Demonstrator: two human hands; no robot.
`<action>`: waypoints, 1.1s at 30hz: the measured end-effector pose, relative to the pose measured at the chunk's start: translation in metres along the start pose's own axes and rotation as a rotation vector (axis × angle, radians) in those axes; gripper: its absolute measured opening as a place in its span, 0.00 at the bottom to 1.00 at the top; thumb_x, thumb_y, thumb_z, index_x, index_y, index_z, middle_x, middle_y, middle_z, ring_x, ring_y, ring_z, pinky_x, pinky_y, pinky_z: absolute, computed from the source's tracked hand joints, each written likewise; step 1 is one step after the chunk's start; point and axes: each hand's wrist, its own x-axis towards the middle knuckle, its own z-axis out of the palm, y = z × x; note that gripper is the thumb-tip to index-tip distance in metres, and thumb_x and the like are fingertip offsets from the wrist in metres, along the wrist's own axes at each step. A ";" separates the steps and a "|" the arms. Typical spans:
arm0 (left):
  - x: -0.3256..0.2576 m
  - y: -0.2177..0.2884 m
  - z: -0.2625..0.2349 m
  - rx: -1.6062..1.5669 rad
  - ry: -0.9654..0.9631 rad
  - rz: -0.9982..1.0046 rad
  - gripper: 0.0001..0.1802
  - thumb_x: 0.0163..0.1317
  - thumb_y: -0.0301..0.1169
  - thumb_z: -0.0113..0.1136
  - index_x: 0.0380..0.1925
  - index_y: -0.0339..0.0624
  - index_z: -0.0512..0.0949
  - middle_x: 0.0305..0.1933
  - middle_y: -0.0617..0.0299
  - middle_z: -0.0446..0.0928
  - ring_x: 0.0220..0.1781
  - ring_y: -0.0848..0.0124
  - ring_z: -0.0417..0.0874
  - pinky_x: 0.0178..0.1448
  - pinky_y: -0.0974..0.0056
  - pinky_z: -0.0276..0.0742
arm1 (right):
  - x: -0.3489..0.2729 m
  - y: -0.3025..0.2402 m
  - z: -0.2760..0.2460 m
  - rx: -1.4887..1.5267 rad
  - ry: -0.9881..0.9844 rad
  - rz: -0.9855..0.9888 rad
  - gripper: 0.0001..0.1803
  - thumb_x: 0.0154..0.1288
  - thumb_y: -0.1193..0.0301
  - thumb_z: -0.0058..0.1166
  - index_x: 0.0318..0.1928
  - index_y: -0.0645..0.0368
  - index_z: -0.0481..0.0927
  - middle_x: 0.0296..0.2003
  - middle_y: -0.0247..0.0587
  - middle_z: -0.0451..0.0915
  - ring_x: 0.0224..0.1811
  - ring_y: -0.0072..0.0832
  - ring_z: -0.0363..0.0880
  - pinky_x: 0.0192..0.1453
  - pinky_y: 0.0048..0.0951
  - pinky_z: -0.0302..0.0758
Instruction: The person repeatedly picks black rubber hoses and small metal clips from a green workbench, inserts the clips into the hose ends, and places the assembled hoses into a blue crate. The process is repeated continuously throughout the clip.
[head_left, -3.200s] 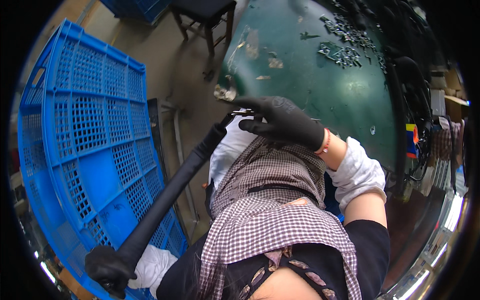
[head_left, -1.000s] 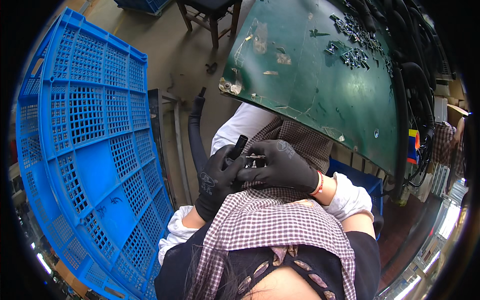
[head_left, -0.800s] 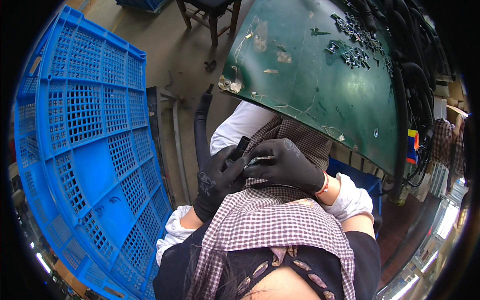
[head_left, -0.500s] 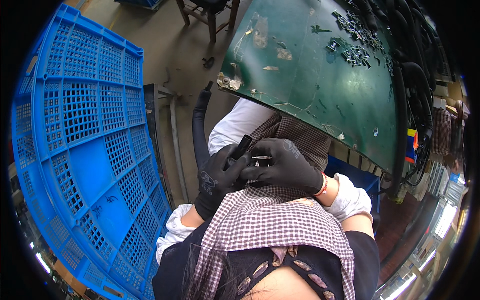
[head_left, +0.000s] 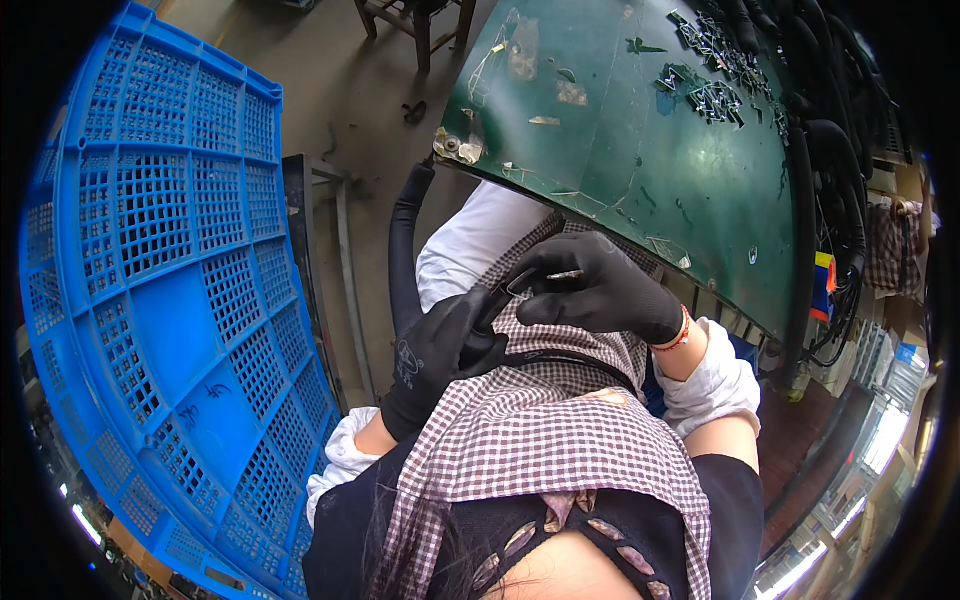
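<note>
My left hand [head_left: 440,345], in a black glove, is closed around a black tube [head_left: 405,240]. The tube stands up behind the hand, and part of it is hidden by my fingers. In its black glove, my right hand [head_left: 605,290] is just to the right, thumb and fingers bent together around a small shiny metal clip [head_left: 563,274]. A thin bent metal edge also shows between the two hands, beside the tube's dark end. Both hands are above my checked apron [head_left: 540,430].
A large blue perforated crate [head_left: 160,290] stands at my left. Ahead is a green table [head_left: 600,150] with many small metal clips [head_left: 710,90] scattered on it. Black tubes [head_left: 835,180] hang in a bundle along its right edge. A wooden stool [head_left: 425,35] stands beyond.
My right hand has moved up and to the right, away from the left hand. My left hand has shifted slightly, and the tube end between them has turned.
</note>
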 end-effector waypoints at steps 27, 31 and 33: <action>-0.014 -0.013 0.003 -0.030 0.046 0.184 0.28 0.49 0.28 0.76 0.50 0.34 0.77 0.44 0.47 0.82 0.41 0.56 0.87 0.42 0.60 0.85 | 0.031 0.015 0.004 0.451 -0.489 0.476 0.09 0.54 0.75 0.69 0.30 0.62 0.79 0.22 0.23 0.75 0.23 0.12 0.66 0.26 0.21 0.66; -0.020 -0.018 0.004 -0.052 -0.025 0.206 0.25 0.49 0.29 0.76 0.47 0.33 0.79 0.46 0.47 0.81 0.42 0.57 0.87 0.43 0.60 0.85 | 0.028 0.032 0.012 0.581 -0.536 0.473 0.07 0.56 0.77 0.66 0.29 0.61 0.79 0.21 0.23 0.75 0.22 0.10 0.66 0.23 0.20 0.64; -0.018 -0.015 0.001 -0.053 -0.055 0.151 0.25 0.49 0.29 0.75 0.47 0.33 0.78 0.46 0.47 0.81 0.41 0.57 0.87 0.42 0.61 0.85 | 0.027 0.039 0.012 0.519 -0.541 0.416 0.06 0.57 0.77 0.65 0.36 0.63 0.82 0.24 0.25 0.77 0.26 0.14 0.71 0.30 0.22 0.71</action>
